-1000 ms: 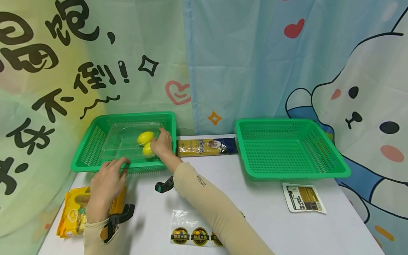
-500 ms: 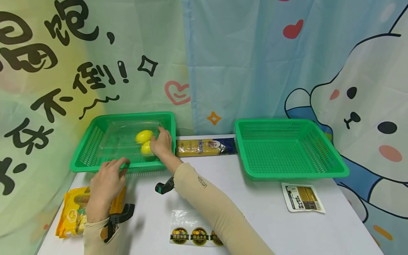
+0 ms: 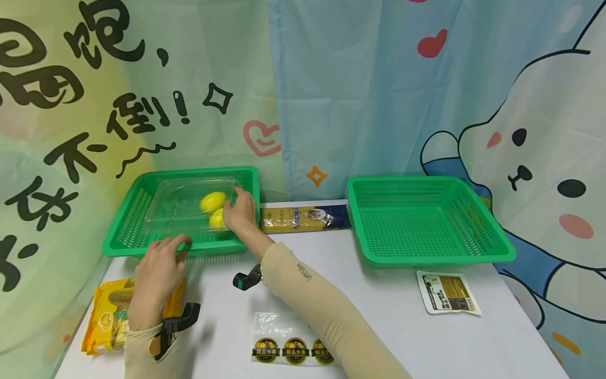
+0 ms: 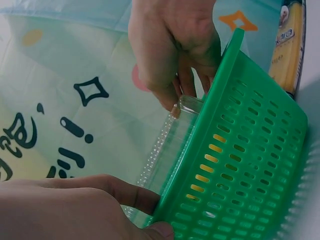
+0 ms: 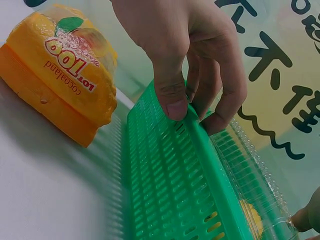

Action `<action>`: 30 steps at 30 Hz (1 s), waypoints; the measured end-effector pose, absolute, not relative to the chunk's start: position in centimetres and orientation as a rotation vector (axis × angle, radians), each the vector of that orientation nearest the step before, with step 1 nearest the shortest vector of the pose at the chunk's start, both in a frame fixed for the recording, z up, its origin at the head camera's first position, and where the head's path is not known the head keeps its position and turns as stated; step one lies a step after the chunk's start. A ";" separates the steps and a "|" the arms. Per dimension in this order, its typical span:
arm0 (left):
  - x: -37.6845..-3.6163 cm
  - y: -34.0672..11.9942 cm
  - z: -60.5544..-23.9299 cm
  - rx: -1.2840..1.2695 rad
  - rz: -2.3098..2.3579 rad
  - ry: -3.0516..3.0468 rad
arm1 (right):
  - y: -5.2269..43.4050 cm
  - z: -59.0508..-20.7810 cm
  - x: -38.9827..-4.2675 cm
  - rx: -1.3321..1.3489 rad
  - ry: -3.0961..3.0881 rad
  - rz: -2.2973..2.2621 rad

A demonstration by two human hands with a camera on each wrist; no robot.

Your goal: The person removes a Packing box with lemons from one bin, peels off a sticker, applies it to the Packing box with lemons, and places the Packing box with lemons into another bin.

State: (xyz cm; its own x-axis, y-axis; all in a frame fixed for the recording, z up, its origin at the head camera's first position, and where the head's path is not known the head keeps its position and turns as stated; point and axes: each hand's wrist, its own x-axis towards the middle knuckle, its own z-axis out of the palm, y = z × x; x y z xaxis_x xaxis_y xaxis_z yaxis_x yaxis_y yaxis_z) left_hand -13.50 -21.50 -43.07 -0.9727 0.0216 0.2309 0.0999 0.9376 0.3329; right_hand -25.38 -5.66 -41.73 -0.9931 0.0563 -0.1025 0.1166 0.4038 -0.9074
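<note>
In the head view a clear plastic clamshell box (image 3: 189,208) with two lemons (image 3: 213,202) sits inside the left green basket (image 3: 137,210) at the desk's far left corner; the left hand (image 3: 158,268) reaches over the basket's near rim, and the right hand (image 3: 240,213) reaches over its right rim beside the lemons; from here neither grip is plain. The left wrist view shows what that hides: the right hand's fingertips (image 4: 172,102) pinch the box's edge just inside the rim; the right wrist view shows the left thumb (image 5: 172,97) pressed on the rim's outer face with the fingers curled over onto the box, clamping both. An orange snack bag (image 3: 106,313) lies at the near left corner; a spaghetti packet (image 3: 303,218) lies between the two baskets; the right green basket (image 3: 426,221) stands well apart.
</note>
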 end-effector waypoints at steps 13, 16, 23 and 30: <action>-13.5 -21.3 -42.9 -0.102 -0.522 -2.861 | -4.3 -40.1 -25.0 0.107 2.609 -1.670; -13.5 -21.4 -42.9 -0.103 -0.521 -2.872 | -3.9 -39.7 -24.9 0.103 2.599 -1.680; -13.5 -21.6 -42.9 -0.109 -0.521 -2.864 | -3.4 -38.7 -24.5 0.097 2.606 -1.680; -13.5 -21.7 -43.0 -0.095 -0.529 -2.872 | -3.2 -38.1 -24.0 0.112 2.627 -1.672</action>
State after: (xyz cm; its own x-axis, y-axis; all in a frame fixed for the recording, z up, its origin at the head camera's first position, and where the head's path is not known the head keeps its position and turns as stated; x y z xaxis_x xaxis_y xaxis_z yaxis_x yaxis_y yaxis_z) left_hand -13.48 -21.67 -43.03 -0.9738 0.0237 0.2262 0.1028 0.9331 0.3447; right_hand -24.05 -3.21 -38.08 -0.9971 0.0471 -0.0603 0.0746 0.4219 -0.9036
